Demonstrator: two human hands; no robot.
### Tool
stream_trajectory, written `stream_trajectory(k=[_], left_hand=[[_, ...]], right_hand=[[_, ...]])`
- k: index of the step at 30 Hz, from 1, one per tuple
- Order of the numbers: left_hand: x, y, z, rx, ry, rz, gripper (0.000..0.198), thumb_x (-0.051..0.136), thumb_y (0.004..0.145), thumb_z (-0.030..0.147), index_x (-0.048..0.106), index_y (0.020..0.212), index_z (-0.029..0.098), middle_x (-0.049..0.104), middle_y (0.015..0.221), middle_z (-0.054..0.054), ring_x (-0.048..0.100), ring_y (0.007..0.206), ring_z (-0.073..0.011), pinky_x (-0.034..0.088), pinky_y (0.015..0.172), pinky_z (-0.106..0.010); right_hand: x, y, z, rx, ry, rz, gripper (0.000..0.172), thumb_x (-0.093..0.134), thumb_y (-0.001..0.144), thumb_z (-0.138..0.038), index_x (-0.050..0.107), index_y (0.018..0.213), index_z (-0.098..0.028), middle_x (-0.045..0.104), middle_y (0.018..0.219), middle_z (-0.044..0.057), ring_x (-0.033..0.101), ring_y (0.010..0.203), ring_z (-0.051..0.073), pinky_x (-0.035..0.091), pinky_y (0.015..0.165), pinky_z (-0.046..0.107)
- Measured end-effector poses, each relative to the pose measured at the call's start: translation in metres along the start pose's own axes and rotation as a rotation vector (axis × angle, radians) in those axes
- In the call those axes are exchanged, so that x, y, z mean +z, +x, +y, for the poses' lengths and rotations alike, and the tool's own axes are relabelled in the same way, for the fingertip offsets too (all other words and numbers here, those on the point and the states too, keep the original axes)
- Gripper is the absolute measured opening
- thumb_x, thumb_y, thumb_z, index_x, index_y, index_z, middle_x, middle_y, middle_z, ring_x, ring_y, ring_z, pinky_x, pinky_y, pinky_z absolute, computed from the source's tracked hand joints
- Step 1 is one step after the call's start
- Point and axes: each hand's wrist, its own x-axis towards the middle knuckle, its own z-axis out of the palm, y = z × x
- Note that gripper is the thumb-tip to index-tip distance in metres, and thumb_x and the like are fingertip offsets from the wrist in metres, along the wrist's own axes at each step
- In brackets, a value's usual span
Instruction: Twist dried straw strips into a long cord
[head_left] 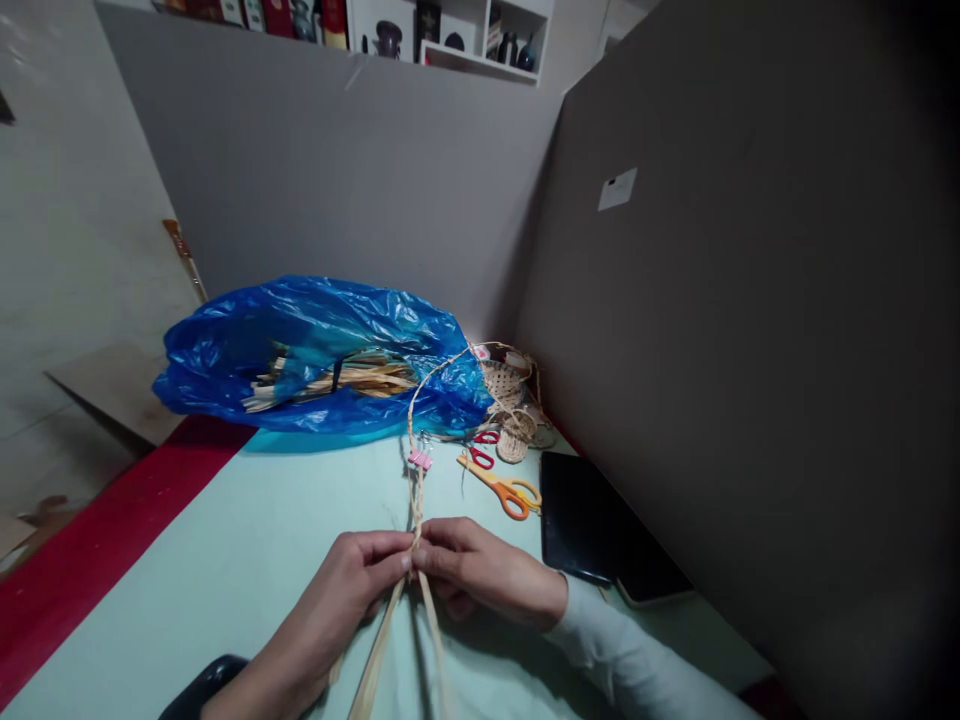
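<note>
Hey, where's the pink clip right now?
In the head view, the pink clip is left of centre, on the braided strand beyond the left hand and right hand, with the orange scissors to its right.

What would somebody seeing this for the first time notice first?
Probably the shiny blue bag, spread along the far side of the table with a bundle of pale strips in it. Next, likely the left hand and right hand, pinching a braid at front centre. Bright orange scissors lie just beyond the right hand.
</note>
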Motion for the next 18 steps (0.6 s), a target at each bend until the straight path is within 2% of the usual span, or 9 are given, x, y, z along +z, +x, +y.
stream_trajectory(k=[2,4,6,8,10,14,18], left_hand=[[0.0,-0.001,0.0,-0.012,-0.017,-0.003,0.045,0.071,0.07,0.048,0.074,0.093,0.01,0.046,0.047,0.006,0.018,0.045,-0.0056,0.009,0.047,-0.025],[0.0,-0.001,0.001,-0.014,-0.032,0.013,0.039,0.071,0.071,0.044,0.075,0.092,0.01,0.05,0.049,0.005,0.021,0.044,-0.0054,0.012,0.046,-0.023],[0.001,-0.001,0.002,0.027,-0.063,-0.007,0.035,0.07,0.072,0.04,0.076,0.09,0.011,0.059,0.053,0.001,0.036,0.045,-0.0076,0.023,0.047,-0.022],[0.002,-0.001,0.002,0.075,-0.084,-0.046,0.031,0.068,0.074,0.037,0.077,0.089,0.011,0.067,0.059,-0.004,0.053,0.055,-0.0142,0.037,0.056,-0.025],[0.003,-0.001,0.003,0.096,-0.067,-0.048,0.028,0.068,0.074,0.034,0.078,0.088,0.012,0.072,0.063,-0.006,0.061,0.065,-0.019,0.044,0.067,-0.029],[0.001,-0.001,0.005,0.075,-0.019,-0.017,0.026,0.071,0.072,0.034,0.079,0.089,0.016,0.078,0.081,-0.006,0.065,0.079,-0.0217,0.046,0.079,-0.03],[0.0,-0.001,0.004,0.033,0.024,-0.001,0.026,0.069,0.073,0.035,0.078,0.09,0.017,0.078,0.082,-0.005,0.065,0.084,-0.022,0.046,0.077,-0.028]], right_hand=[[0.004,0.005,0.007,-0.022,-0.058,0.073,0.041,0.062,0.081,-0.055,0.049,0.081,-0.017,0.041,0.066,-0.004,0.041,0.057,0.009,0.036,0.052,0.021],[0.006,0.005,0.01,-0.117,-0.128,0.121,0.041,0.069,0.077,-0.052,0.049,0.08,-0.017,0.046,0.072,-0.002,0.044,0.065,0.01,0.037,0.058,0.021],[0.004,0.005,0.012,-0.17,-0.054,0.053,0.045,0.072,0.074,-0.054,0.048,0.082,-0.017,0.05,0.078,0.0,0.048,0.068,0.011,0.04,0.062,0.023],[0.001,0.004,0.013,-0.142,0.067,-0.06,0.045,0.065,0.077,-0.057,0.048,0.087,-0.016,0.054,0.081,0.002,0.05,0.064,0.011,0.041,0.06,0.024],[-0.002,0.003,0.013,-0.129,0.035,-0.083,0.04,0.059,0.083,-0.054,0.05,0.092,-0.016,0.057,0.083,0.004,0.047,0.061,0.01,0.038,0.057,0.022],[-0.007,0.001,0.011,-0.195,-0.246,0.064,0.027,0.06,0.085,-0.042,0.06,0.089,-0.015,0.056,0.079,0.001,0.044,0.069,0.011,0.036,0.06,0.021],[-0.007,0.003,0.011,-0.189,-0.285,0.18,0.028,0.053,0.089,-0.036,0.065,0.079,-0.013,0.051,0.065,-0.001,0.041,0.062,0.01,0.032,0.056,0.021]])
